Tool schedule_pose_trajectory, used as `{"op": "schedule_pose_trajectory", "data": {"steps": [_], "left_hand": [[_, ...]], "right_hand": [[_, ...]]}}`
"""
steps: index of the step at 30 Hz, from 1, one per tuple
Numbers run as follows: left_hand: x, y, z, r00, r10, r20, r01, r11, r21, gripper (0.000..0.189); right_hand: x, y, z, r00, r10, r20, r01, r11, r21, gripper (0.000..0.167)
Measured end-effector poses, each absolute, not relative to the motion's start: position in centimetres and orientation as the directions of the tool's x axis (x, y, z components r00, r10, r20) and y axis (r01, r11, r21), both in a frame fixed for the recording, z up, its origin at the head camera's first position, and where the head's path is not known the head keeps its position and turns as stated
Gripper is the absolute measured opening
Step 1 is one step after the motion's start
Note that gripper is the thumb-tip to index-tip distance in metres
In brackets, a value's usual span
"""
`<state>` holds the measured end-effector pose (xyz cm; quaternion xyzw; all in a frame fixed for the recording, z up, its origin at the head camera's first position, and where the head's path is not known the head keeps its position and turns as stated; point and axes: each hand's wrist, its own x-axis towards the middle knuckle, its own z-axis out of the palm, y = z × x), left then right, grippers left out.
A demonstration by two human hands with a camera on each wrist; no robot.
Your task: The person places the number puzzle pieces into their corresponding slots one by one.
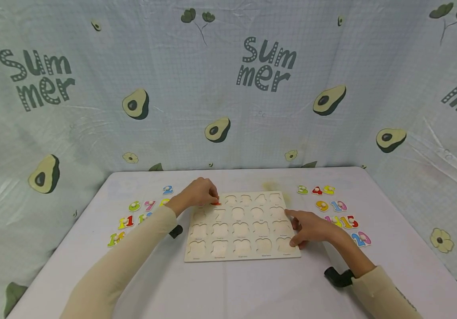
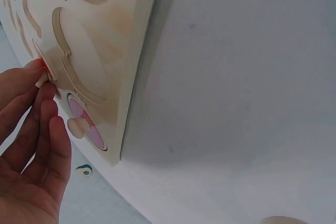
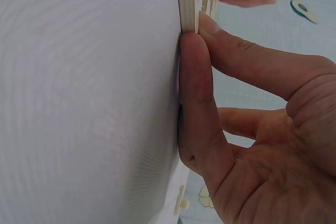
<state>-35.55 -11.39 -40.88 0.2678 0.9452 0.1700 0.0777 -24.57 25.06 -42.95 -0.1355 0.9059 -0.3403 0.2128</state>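
- Red piece (image 2: 46, 67): one, knobbed, mostly covered by fingers, numeral unreadable; located on the board between 10 and 11 o'clock of its centre, tilted at a recess. Whether seated: cannot tell.
- Handling, red piece: probably light, stiff and thin, hard to break; best held by its pale knob (image 2: 42, 81), which may be smooth enough to turn in the fingertips.
- Left hand (image 1: 200, 192): thumb and fingertips pinching the red piece by the knob.
- Right hand (image 1: 310, 228): thumb on the face and a finger at the side, gripping the board at 3 to 4 o'clock.
- Board (image 1: 228, 260): pale, wood-like, layered edge, rows of recesses; flat on the table (image 1: 196, 292). Judged rigid and fairly light, liable to slide unless steadied by the rim.
- Pink piece (image 2: 95, 132): knobbed, lying in an oval corner recess, at 5 o'clock from the red piece in the left wrist view.
- Loose numerals, left group (image 1: 126, 221): multicoloured, 9 to 10 o'clock of the board.
- Loose numerals, right group (image 1: 361, 239): likewise, 2 to 3 o'clock.
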Motion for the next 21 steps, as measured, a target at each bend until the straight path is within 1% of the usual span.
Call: {"op": "schedule_pose_trajectory", "data": {"steps": [11,21], "left_hand": [[-35.67,-11.56,-41.03,-0.847,0.528,-0.059,0.480,0.809,0.338,0.009],[-35.68,-11.61,-40.81,-0.830,0.553,-0.068,0.509,0.803,0.310,0.008]], "right_hand": [[-24.49,24.86,-42.84,-0.877,-0.377,-0.297,-0.092,0.739,-0.668,0.094],[-24.42,24.83,-42.73,-0.877,-0.377,-0.298,-0.088,0.736,-0.672,0.095]]}}
